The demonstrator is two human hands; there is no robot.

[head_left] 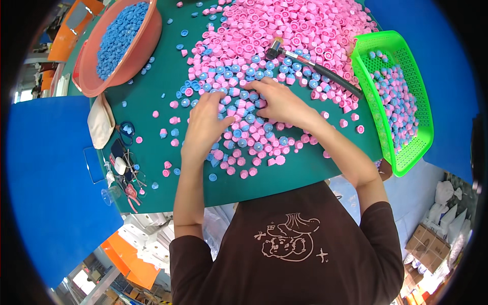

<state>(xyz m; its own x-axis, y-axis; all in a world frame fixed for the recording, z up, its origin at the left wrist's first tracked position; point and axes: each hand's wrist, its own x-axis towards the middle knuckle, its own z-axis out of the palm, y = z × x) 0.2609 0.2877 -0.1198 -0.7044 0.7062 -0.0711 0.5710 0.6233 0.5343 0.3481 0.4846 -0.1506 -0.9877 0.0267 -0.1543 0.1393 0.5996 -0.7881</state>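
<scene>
My left hand [204, 121] rests at the left side of a pile of small plastic pieces. Its fingers reach forward over them, with the thumb held apart. Opposite it, my right hand [277, 102] touches the pile from the right, fingers bent and thumb apart. Between the hands lie pink cup-shaped pieces, many joined to blue flower-shaped caps [250, 118]. Neither hand visibly grips a piece, though the fingertips are partly hidden among them. Just beyond my right hand, a hammer [325, 72] with a black handle lies across the pieces.
A large heap of pink pieces [295, 25] covers the far side of the green table [152, 190]. At left stands an orange-pink basin [147, 38] of blue caps; at right, a green basket [373, 104] of joined pieces. Pliers [132, 195] and cords lie near the left edge.
</scene>
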